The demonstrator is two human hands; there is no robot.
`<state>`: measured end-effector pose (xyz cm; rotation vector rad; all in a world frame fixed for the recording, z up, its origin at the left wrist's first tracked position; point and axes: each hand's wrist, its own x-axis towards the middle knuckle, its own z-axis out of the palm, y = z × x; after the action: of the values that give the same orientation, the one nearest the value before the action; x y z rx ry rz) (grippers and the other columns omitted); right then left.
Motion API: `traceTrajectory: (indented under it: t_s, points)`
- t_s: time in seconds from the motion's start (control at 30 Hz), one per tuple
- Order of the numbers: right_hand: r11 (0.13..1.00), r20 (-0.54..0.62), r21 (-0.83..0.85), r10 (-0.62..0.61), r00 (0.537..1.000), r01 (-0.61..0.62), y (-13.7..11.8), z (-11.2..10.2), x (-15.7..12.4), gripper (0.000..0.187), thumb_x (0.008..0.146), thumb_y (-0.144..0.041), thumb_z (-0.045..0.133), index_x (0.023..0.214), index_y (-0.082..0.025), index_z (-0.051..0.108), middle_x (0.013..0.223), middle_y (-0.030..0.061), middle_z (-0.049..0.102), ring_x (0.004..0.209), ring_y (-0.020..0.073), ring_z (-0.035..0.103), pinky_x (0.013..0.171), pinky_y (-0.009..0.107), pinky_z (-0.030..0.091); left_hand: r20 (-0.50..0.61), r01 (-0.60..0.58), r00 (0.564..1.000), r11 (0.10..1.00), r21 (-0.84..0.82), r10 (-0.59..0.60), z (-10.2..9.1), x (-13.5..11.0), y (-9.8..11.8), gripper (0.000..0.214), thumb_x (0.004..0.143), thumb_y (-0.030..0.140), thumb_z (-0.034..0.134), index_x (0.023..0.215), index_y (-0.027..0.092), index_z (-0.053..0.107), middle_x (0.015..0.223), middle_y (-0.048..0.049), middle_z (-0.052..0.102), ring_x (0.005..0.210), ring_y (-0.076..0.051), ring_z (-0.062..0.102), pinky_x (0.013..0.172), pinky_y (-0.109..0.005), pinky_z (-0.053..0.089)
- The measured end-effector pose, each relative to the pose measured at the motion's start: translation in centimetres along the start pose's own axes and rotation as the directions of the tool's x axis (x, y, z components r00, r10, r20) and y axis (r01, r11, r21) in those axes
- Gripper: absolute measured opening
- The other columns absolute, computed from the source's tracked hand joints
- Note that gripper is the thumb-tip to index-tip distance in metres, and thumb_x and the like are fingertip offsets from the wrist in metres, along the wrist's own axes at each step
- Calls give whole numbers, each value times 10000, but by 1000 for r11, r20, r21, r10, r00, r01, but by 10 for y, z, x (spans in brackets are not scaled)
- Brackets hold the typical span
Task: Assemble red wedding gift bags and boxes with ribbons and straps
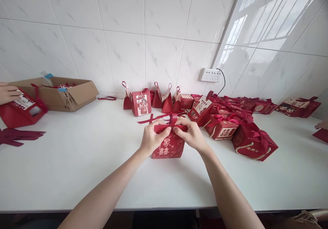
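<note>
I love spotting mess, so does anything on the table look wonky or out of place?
Nothing looks spilled. The heap of red boxes on the right looks messy, its boxes jumbled at different angles, while the held box is upright.

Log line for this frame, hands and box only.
left hand: pinching top edge of red box | right hand: pinching same edge | ribbon loop: standing up between hands | red box: upright, printed side facing camera

White table (pixel 84 153) against glossy, grey-veined tiled wall (pixel 123 51).
</note>
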<state>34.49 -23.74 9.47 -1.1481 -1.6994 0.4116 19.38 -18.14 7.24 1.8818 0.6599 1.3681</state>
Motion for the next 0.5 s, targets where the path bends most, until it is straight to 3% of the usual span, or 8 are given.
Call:
traceTrajectory:
  t_s: [0.27,0.5]
  points:
    - [998,0,51,37,999,-37,0,-1,-1,115,813,-264,539,734,-191,578,788,9,619,812,171,565,705,265,433,-5,-3,1000,1000,-11,3,1,0,0,144,744,277,614,638,192,567,684,2,651,690,-162,631,629,-257,502]
    - [992,-18,79,95,995,-94,3,1,-3,145,798,-338,592,824,-197,614,883,30,660,864,201,605,757,298,479,16,-8,1000,999,-38,8,-1,3,1,151,735,280,613,627,194,552,657,2,626,674,-164,619,618,-261,498]
